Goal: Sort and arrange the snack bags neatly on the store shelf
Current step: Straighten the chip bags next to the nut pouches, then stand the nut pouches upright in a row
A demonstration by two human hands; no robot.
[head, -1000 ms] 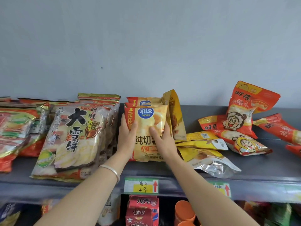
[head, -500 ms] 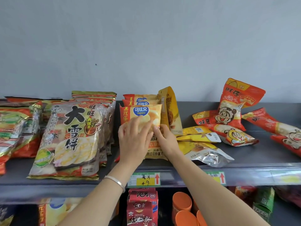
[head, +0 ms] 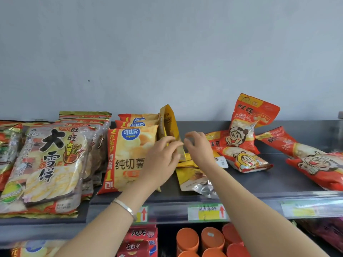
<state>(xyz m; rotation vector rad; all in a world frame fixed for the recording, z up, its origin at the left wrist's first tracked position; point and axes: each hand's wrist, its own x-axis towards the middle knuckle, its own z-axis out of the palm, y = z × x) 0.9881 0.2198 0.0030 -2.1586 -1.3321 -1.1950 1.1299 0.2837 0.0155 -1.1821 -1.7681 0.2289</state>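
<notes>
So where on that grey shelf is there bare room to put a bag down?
Bare grey metal shelf shows between the two heaps of red cartoon bags, running to the front edge. Crowded: the left, with clear rice-cracker bags against yellow crisp bags, and flat yellow pouches mid-shelf.

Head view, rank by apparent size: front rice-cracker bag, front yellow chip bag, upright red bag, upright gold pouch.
front rice-cracker bag
front yellow chip bag
upright red bag
upright gold pouch, partly hidden by left hand
</notes>
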